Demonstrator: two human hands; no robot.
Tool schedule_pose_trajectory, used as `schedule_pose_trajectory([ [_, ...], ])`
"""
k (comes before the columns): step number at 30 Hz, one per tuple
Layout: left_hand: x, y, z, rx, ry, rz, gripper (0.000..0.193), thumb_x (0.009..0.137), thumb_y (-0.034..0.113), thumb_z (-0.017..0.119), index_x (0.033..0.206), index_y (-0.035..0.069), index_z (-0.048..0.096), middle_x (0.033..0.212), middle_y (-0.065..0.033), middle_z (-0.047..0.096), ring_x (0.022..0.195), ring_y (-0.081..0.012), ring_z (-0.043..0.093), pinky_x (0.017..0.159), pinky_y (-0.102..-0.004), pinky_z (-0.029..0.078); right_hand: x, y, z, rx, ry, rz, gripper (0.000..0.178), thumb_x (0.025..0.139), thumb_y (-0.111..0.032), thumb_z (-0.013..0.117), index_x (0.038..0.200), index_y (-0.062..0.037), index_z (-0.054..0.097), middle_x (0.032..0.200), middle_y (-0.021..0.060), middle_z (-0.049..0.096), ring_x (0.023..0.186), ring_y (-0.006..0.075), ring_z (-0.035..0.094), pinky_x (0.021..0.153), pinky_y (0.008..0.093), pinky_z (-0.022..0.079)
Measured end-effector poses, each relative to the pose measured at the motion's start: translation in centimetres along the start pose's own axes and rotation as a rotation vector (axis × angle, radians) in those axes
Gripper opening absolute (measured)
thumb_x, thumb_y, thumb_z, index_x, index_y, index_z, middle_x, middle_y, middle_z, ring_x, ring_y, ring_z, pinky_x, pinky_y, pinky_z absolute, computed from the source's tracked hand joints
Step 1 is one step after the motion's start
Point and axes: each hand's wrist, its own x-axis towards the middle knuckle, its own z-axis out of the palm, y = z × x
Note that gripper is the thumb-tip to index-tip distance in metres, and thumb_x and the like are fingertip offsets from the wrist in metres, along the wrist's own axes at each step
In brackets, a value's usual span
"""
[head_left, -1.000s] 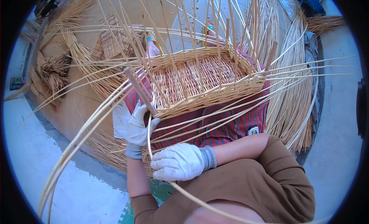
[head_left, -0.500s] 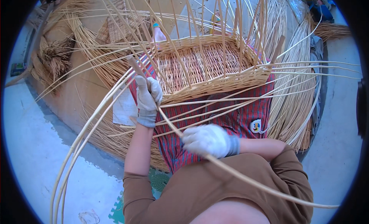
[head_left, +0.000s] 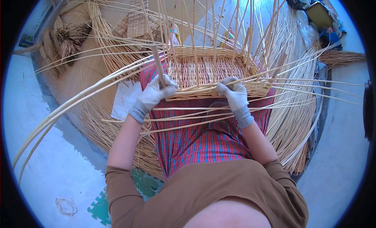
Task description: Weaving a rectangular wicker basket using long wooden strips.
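Wears white cloth gloves (head_left: 234, 95) on left hand (head_left: 152, 96) and right hand (head_left: 238, 102), finished with grey ribbed cuffs (head_left: 244, 117). Dressed in plain brown top (head_left: 211, 181), scooped wide at neck, with sleeves (head_left: 124, 189) reaching about the elbow, creased. Covered over lap by red plaid cloth (head_left: 192, 147), striped blue and dark.

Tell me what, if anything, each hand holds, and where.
The left hand grips the corner stake low down. The right hand touches the basket's near rim; whether it pinches anything there can't be told.
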Motion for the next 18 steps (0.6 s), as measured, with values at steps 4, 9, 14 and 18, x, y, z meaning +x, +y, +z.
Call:
schedule_pose_trajectory([
  [4, -0.5, -0.5, 1.6, 0.296, 0.215, -0.078, 0.036, 0.075, -0.004, 0.083, 0.099, 0.007, 0.059, 0.097, -0.0024, 0.067, 0.094, -0.0144, 0.064, 0.091, -0.0318, 0.054, 0.0, -0.7, 0.6, -0.008, 0.018, -0.064, 0.016, 0.088, 0.003, 0.071, 0.094, -0.0048, 0.059, 0.09, 0.0032, 0.067, 0.08, 0.0131, 0.065, 0.074, 0.027, 0.055],
  [9, 0.3, -1.7, 1.9, 0.319, 0.367, -0.089, 0.025, 0.076, -0.003, 0.081, 0.09, 0.007, 0.063, 0.081, -0.0003, 0.066, 0.077, -0.0116, 0.063, 0.077, -0.0294, 0.055, 4.7, -6.8, 8.8, -0.421, -0.392, -0.446, 0.048, 0.084, 0.004, 0.07, 0.129, -0.009, 0.058, 0.12, 0.0155, 0.065, 0.109, 0.0268, 0.065, 0.095, 0.0332, 0.052],
  [14, 0.7, -2.5, 1.5, 0.466, 0.44, -0.02, 0.02, 0.076, 0.0, 0.081, 0.082, 0.004, 0.062, 0.076, 0.0006, 0.063, 0.069, -0.0106, 0.058, 0.07, -0.0267, 0.052, 8.2, -11.0, 17.3, -0.803, -0.258, -0.796, 0.088, 0.08, 0.007, 0.067, 0.155, -0.0236, 0.033, 0.151, 0.0272, 0.04, 0.134, 0.0405, 0.048, 0.1, 0.0387, 0.049],
  [18, 0.7, -2.9, 1.3, 0.242, 0.403, -0.051, 0.025, 0.073, -0.005, 0.081, 0.085, 0.005, 0.061, 0.077, 0.0002, 0.064, 0.071, -0.0097, 0.06, 0.072, -0.0266, 0.053, 4.2, -5.1, 9.2, 0.104, -0.166, -0.546, 0.051, 0.099, -0.005, 0.053, 0.148, -0.0094, 0.039, 0.094, 0.0129, 0.065, 0.075, 0.0143, 0.061, 0.076, 0.0352, 0.056],
])
